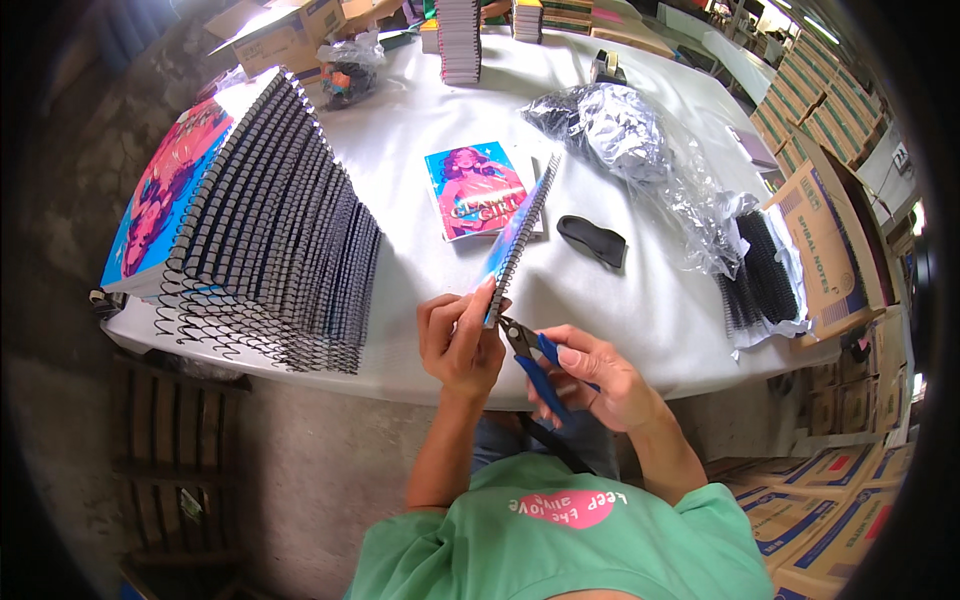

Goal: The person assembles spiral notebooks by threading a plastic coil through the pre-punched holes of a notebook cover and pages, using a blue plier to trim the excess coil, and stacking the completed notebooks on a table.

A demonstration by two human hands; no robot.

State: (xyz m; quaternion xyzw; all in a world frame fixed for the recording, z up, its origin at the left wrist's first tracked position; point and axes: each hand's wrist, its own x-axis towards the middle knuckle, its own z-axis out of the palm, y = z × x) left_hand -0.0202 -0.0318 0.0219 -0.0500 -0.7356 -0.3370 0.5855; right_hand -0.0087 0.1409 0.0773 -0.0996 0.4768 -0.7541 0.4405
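Observation:
My left hand (461, 338) grips a spiral notebook (522, 232) near its lower end, holding it tilted with the black coil facing right. In my right hand (600, 375) are blue-handled cutting pliers (540, 362), my fingers around the grips. The pliers' jaws are at the bottom end of the coil; whether they touch the wire is too small to tell. Beyond the held notebook lie notebooks with a pink and blue illustrated cover (470, 187). A black strap-like piece (592, 241) rests on the cloth to their right.
A tall stack of spiral notebooks (270, 225) fills the table's left side. Clear plastic wrap (620, 130), black coils (760, 265) and an open carton (825, 245) are on the right. At the far side stand more stacked notebooks (460, 45) and a tape dispenser (606, 67).

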